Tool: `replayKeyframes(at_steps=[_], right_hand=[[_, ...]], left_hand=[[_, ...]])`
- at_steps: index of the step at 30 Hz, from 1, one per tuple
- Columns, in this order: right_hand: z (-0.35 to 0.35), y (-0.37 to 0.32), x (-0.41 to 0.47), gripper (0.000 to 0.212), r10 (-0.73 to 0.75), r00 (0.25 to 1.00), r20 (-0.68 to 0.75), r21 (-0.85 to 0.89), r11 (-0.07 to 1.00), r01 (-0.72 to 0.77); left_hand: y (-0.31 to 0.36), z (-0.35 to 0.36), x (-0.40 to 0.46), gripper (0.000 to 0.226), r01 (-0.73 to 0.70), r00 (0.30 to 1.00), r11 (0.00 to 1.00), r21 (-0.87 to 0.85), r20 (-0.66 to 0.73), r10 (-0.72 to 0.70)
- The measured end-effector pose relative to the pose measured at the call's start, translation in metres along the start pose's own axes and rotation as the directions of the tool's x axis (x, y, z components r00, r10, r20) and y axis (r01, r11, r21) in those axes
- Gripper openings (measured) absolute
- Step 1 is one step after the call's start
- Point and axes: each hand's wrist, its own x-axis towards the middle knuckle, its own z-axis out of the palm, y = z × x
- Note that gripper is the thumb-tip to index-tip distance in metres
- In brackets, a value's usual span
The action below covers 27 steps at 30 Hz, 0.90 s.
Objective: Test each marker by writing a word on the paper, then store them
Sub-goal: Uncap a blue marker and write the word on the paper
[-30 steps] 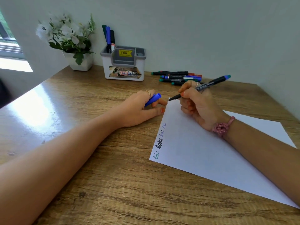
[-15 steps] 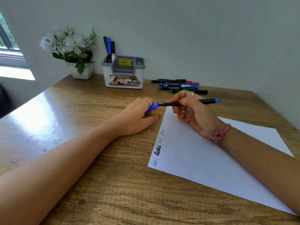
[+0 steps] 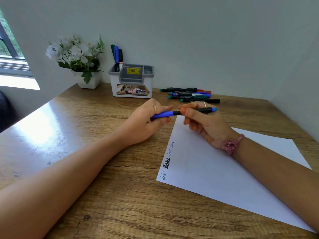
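From the head view I see my left hand [image 3: 146,121] curled round the blue cap [image 3: 163,114], and my right hand [image 3: 205,125] pinching the black barrel of the marker [image 3: 195,111] between thumb and fingers. Cap and barrel run in one line, level above the surface [image 3: 72,128], just past the paper's far corner; the cap looks seated on the tip, though my fingers cover the joint and I can't be sure. The marker's free end, blue-green, points right.

The paper [image 3: 224,178] lies at an angle on the right half of the surface, under my right wrist. Along its left edge I read four small words [image 3: 167,161], one in thick black, the others thin.

At the far edge, against the wall, a grey and white holder [image 3: 132,82] stands with three markers [image 3: 117,56] upright in its left compartment. Just right of it a loose pile [image 3: 189,95] of markers lies flat, near my right hand but apart from it. A white pot of flowers [image 3: 77,59] stands left of the holder, in the far left corner.
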Motion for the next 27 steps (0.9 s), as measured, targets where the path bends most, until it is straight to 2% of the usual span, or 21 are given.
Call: replayKeyframes(at_steps=[2, 4, 7, 12, 15, 21, 25, 27], right_hand=[[-0.002, 0.000, 0.000, 0.025, 0.031, 0.997, 0.076, 0.100, 0.994, -0.039], [-0.002, -0.001, 0.000, 0.029, 0.042, 0.994, 0.101, 0.107, 0.993, -0.053], [-0.001, 0.000, 0.002, 0.008, 0.078, 0.997, 0.022, 0.078, 0.994, -0.080], [0.000, -0.002, 0.002, 0.018, 0.105, 0.992, -0.067, 0.042, 0.994, -0.103], [0.000, -0.001, 0.004, 0.023, 0.138, 0.987, -0.084, 0.024, 0.990, -0.136], [-0.001, 0.003, 0.006, 0.008, 0.139, 0.988, -0.060, -0.124, 0.981, -0.146], [0.000, 0.001, 0.005, 0.012, 0.106, 0.994, -0.032, -0.208, 0.972, -0.110], [0.000, -0.001, 0.004, 0.014, 0.100, 0.995, -0.022, -0.180, 0.978, -0.102]], left_hand=[[-0.002, -0.003, 0.001, 0.040, 0.023, 0.997, 1.000, -0.019, -0.066, -0.024], [-0.003, -0.005, 0.002, 0.041, 0.051, 0.995, 0.998, -0.024, -0.082, -0.052], [0.000, -0.005, 0.001, 0.044, 0.098, 0.995, 0.994, -0.041, -0.014, -0.099], [-0.002, -0.005, 0.000, 0.017, 0.260, 0.963, 0.937, -0.232, -0.008, -0.269], [-0.003, -0.006, 0.000, 0.012, 0.268, 0.962, 0.939, -0.216, 0.001, -0.275], [0.001, -0.005, 0.000, 0.012, 0.287, 0.957, 0.951, -0.116, -0.004, -0.289], [0.008, -0.005, -0.001, 0.016, 0.278, 0.959, 0.954, -0.117, -0.017, -0.282], [0.012, -0.005, 0.000, 0.020, 0.263, 0.959, 0.943, -0.205, -0.054, -0.279]])
